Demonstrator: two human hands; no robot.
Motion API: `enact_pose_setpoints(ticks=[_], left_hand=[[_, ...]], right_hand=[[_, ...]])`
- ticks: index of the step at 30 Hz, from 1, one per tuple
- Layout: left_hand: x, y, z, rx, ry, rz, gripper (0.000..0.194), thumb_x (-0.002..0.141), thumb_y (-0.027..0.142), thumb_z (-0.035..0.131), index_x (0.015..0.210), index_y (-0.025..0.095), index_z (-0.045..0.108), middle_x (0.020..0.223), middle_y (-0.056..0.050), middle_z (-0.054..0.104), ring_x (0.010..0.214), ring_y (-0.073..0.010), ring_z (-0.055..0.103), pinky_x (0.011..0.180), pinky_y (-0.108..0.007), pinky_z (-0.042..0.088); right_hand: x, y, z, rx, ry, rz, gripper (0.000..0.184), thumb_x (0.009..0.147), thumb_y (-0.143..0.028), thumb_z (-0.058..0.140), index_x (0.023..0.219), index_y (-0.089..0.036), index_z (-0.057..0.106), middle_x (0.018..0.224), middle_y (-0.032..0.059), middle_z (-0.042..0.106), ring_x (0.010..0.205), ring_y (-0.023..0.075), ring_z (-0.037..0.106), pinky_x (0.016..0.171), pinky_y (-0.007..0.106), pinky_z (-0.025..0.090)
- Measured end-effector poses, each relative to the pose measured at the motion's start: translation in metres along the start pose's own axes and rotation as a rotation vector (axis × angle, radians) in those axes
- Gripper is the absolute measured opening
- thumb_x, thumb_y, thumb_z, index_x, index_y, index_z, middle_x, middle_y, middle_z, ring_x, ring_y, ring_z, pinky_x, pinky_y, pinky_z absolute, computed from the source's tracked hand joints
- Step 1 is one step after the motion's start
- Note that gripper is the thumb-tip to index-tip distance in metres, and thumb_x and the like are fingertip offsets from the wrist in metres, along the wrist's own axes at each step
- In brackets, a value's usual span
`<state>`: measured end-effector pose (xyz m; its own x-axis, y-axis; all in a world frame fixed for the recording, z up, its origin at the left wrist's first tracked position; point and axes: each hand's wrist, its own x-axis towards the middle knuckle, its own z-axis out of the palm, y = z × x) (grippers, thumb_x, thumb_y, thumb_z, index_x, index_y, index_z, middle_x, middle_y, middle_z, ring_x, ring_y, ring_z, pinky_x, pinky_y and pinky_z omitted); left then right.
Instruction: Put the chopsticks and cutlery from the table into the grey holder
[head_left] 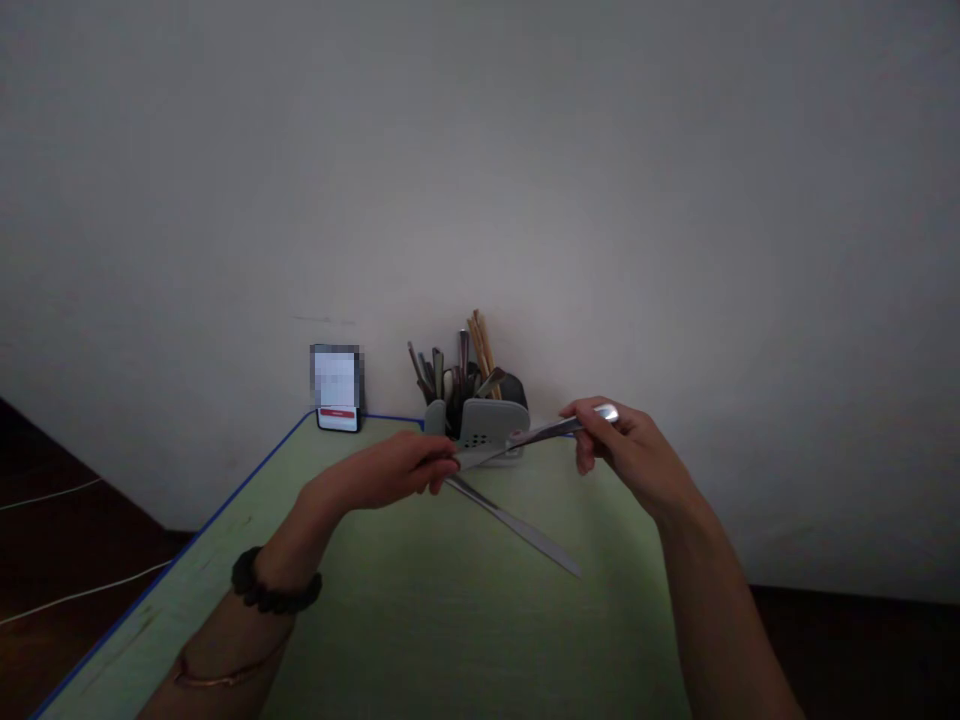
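My left hand [401, 470] is closed on the handle end of a long metal utensil [517, 528] whose blade slants down and to the right over the green table [420, 620]. My right hand [626, 445] is closed on the handle of a second metal utensil [517, 440], which points left, its tip meeting my left fingers. Both hands hover just in front of a grey cutlery holder [480, 418] that stands against the wall, filled with several spoons and wooden chopsticks [481, 342].
A phone [337, 390] leans upright against the white wall at the table's far left corner. The table has a blue edge [225, 505] on its left side, with dark floor and white cables beyond. A bead bracelet circles my left wrist.
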<state>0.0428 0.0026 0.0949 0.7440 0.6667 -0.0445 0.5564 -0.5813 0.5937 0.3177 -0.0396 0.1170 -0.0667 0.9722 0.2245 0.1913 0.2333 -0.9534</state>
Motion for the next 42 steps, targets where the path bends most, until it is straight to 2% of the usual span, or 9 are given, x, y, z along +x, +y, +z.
enact_pose_setpoints(ticks=[7, 12, 17, 22, 26, 31, 36, 39, 42], left_hand=[[-0.002, 0.002, -0.001, 0.183, 0.099, -0.066, 0.032, 0.091, 0.044, 0.040, 0.088, 0.017, 0.056, 0.076, -0.001, 0.061, 0.065, -0.0149, 0.053, 0.058, -0.024, 0.034], [0.000, 0.012, 0.005, 0.183, 0.067, -0.057, 0.043, 0.089, 0.057, 0.040, 0.082, 0.017, 0.055, 0.071, -0.001, 0.060, 0.061, -0.0140, 0.052, 0.054, -0.024, 0.032], [0.000, 0.017, 0.005, 0.164, 0.060, -0.002, 0.042, 0.094, 0.052, 0.034, 0.086, 0.017, 0.056, 0.074, -0.001, 0.059, 0.065, -0.0141, 0.053, 0.057, -0.024, 0.034], [0.004, 0.014, 0.012, 0.145, 0.041, 0.065, 0.035, 0.094, 0.042, 0.038, 0.091, 0.017, 0.062, 0.084, -0.004, 0.065, 0.073, -0.0155, 0.056, 0.064, -0.024, 0.038], [0.015, 0.003, 0.026, 0.126, -0.007, 0.103, 0.033, 0.094, 0.034, 0.041, 0.084, 0.016, 0.067, 0.077, -0.004, 0.067, 0.069, -0.0150, 0.058, 0.063, -0.024, 0.038], [0.019, -0.010, 0.026, 0.140, -0.040, 0.051, 0.023, 0.089, 0.028, 0.049, 0.080, 0.016, 0.067, 0.070, -0.001, 0.065, 0.064, -0.0139, 0.057, 0.059, -0.022, 0.036], [0.009, -0.009, 0.010, 0.115, 0.081, 0.026, 0.026, 0.090, 0.036, 0.046, 0.085, 0.018, 0.064, 0.073, 0.000, 0.065, 0.066, -0.0133, 0.057, 0.060, -0.022, 0.038], [0.006, -0.002, 0.006, 0.042, 0.139, 0.051, 0.029, 0.092, 0.039, 0.042, 0.086, 0.017, 0.060, 0.072, 0.000, 0.064, 0.066, -0.0127, 0.057, 0.062, -0.022, 0.040], [0.006, 0.007, 0.008, -0.023, 0.165, 0.066, 0.031, 0.093, 0.039, 0.040, 0.085, 0.017, 0.059, 0.068, 0.001, 0.061, 0.062, -0.0117, 0.055, 0.061, -0.021, 0.041]], right_hand=[[-0.004, -0.004, -0.011, -0.186, -0.121, 0.047, 0.030, 0.078, -0.047, 0.064, 0.081, -0.018, 0.064, 0.052, -0.0047, 0.055, 0.045, 0.0094, 0.052, 0.049, 0.024, 0.043], [-0.008, -0.008, -0.003, 0.121, -0.152, 0.002, 0.029, 0.079, -0.046, 0.064, 0.087, -0.018, 0.064, 0.049, -0.0047, 0.054, 0.042, 0.0099, 0.051, 0.043, 0.023, 0.042], [-0.007, -0.011, 0.006, 0.246, -0.024, -0.077, 0.030, 0.076, -0.047, 0.067, 0.078, -0.018, 0.061, 0.051, -0.0052, 0.053, 0.041, 0.0098, 0.052, 0.037, 0.022, 0.041], [-0.010, -0.020, 0.015, 0.093, 0.162, -0.186, 0.029, 0.082, -0.045, 0.061, 0.073, -0.017, 0.059, 0.045, -0.0072, 0.048, 0.036, 0.0074, 0.049, 0.038, 0.020, 0.039], [-0.015, -0.028, 0.024, -0.066, 0.193, -0.191, 0.030, 0.085, -0.045, 0.057, 0.075, -0.017, 0.061, 0.043, -0.0068, 0.049, 0.036, 0.0071, 0.047, 0.037, 0.019, 0.036], [-0.014, -0.028, 0.020, -0.239, 0.121, -0.102, 0.032, 0.084, -0.046, 0.056, 0.075, -0.016, 0.062, 0.043, -0.0052, 0.052, 0.037, 0.0074, 0.047, 0.039, 0.019, 0.038], [-0.016, -0.023, -0.015, -0.362, -0.014, 0.021, 0.034, 0.083, -0.049, 0.054, 0.070, -0.018, 0.056, 0.048, -0.0037, 0.055, 0.041, 0.0092, 0.051, 0.043, 0.021, 0.042], [-0.021, -0.019, -0.032, -0.501, -0.204, 0.145, 0.036, 0.083, -0.051, 0.053, 0.072, -0.018, 0.059, 0.050, -0.0025, 0.054, 0.045, 0.0107, 0.052, 0.046, 0.023, 0.042], [-0.023, -0.015, -0.028, -0.592, -0.477, 0.234, 0.039, 0.083, -0.053, 0.052, 0.072, -0.017, 0.064, 0.053, -0.0012, 0.054, 0.048, 0.0108, 0.051, 0.046, 0.023, 0.040]])
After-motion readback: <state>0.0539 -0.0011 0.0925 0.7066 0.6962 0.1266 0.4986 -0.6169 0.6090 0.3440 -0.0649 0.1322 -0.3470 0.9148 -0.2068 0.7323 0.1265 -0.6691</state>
